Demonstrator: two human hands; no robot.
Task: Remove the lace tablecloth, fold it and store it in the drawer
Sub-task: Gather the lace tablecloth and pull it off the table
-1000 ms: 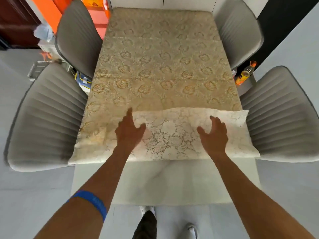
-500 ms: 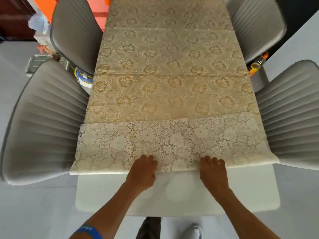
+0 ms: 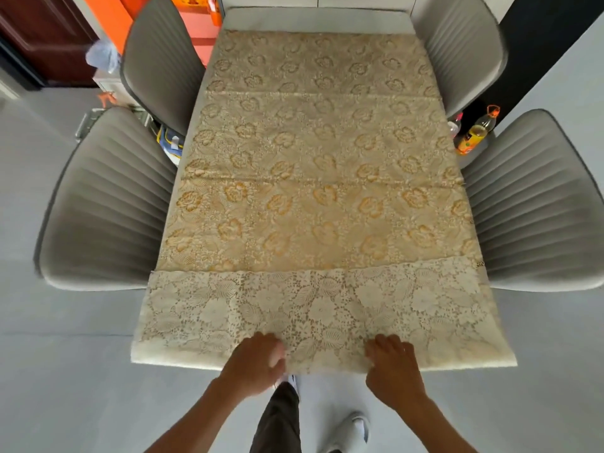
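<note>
Lace tablecloth (image 3: 313,197) near edge sits pinched in left hand (image 3: 253,364) and right hand (image 3: 394,371) grip.

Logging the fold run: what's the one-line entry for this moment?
stage: folding | left hand: grips lace tablecloth near edge | right hand: grips same edge | table: far end bare | drawer: unseen

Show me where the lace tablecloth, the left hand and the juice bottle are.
lace tablecloth (image 3: 313,197), head view, on its patterned middle.
left hand (image 3: 253,362), head view, on its back.
juice bottle (image 3: 474,134), head view, on its yellow body.
</note>
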